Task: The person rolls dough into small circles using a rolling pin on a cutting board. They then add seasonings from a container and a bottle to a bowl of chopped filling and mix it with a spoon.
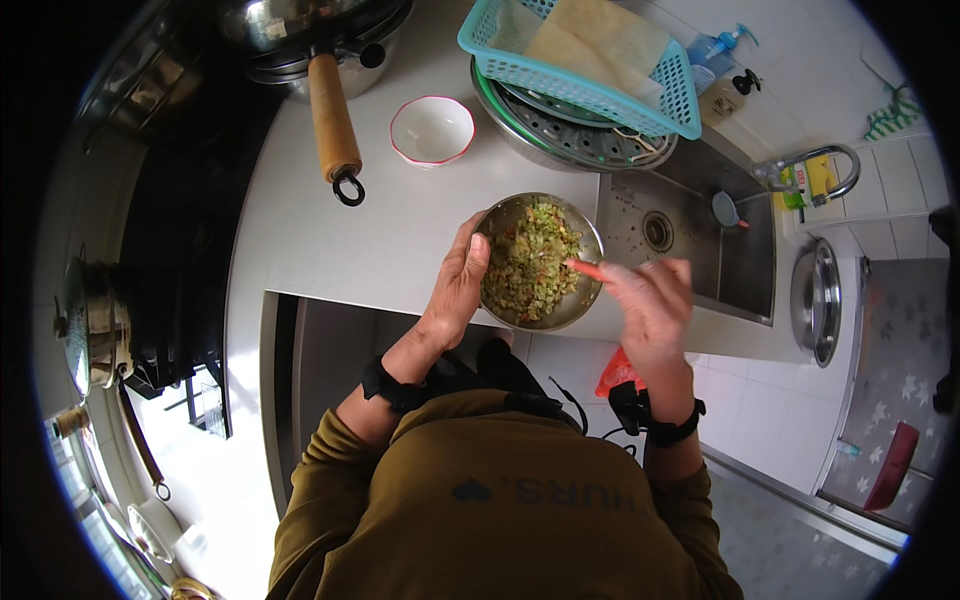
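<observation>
My left hand (459, 281) grips the left rim of a round stainless steel bowl (561, 315), its thumb over the edge. The bowl is at the counter's front edge, by the sink, and holds a finely chopped green mixture (532, 262) with orange and pale bits. My right hand (651, 304) is closed around an orange-red handled utensil (586, 269) whose far end reaches into the mixture; what kind of utensil it is cannot be told. Behind the bowl, a white bowl with a red rim (433, 131) stands on the counter (337, 247).
A turquoise plastic basket (585, 86) rests on steamer trays in a metal basin (525, 146) at the back. The sink (675, 225) with its faucet (840, 161) lies to the right. At the back left, a pot's wooden handle (334, 116) juts over the counter.
</observation>
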Demonstrator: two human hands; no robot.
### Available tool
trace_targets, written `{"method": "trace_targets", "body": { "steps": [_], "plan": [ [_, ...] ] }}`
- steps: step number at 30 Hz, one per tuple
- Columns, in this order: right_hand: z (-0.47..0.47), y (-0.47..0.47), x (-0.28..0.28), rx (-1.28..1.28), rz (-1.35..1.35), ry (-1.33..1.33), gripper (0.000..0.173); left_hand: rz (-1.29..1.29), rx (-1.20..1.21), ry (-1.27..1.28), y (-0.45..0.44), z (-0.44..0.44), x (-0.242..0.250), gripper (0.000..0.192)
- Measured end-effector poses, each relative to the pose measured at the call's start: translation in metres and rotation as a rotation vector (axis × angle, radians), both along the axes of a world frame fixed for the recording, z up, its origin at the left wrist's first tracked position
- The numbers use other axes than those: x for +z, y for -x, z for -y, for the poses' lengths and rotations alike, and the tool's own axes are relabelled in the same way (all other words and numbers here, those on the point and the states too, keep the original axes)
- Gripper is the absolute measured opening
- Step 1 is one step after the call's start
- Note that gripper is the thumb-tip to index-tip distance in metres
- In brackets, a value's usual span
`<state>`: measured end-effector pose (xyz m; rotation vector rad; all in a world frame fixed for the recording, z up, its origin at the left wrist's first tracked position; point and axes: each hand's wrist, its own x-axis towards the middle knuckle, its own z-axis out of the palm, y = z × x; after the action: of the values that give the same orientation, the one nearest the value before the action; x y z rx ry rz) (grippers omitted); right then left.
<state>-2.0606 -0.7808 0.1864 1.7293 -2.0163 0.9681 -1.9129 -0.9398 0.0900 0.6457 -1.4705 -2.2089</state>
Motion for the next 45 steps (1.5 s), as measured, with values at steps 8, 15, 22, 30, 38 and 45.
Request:
{"method": "trace_targets", "body": {
  "steps": [8,15,22,30,38,45],
  "plan": [
    [-0.006,-0.005,0.004,-0.116,-0.101,-0.128,0.022,-0.013,0.019,-0.062,0.002,-0.002,0.001,0.074],
    [0.003,-0.026,-0.014,-0.136,0.316,-0.095,0.008,-0.006,0.042,-0.085,0.007,-0.009,0.0,0.068],
    [-0.001,-0.021,-0.004,-0.096,0.525,-0.164,0.009,-0.043,0.008,-0.129,0.009,-0.01,0.001,0.07],
    [0.001,-0.01,0.0,-0.114,0.699,-0.255,0.011,-0.043,-0.014,-0.089,0.012,-0.009,0.003,0.073],
    [0.005,-0.005,-0.002,-0.179,0.468,-0.128,0.014,-0.011,-0.016,-0.056,0.014,-0.008,0.004,0.075],
    [-0.001,-0.006,-0.002,-0.285,0.372,-0.091,0.012,-0.013,-0.016,-0.069,0.016,-0.01,0.003,0.076]
  ]
}}
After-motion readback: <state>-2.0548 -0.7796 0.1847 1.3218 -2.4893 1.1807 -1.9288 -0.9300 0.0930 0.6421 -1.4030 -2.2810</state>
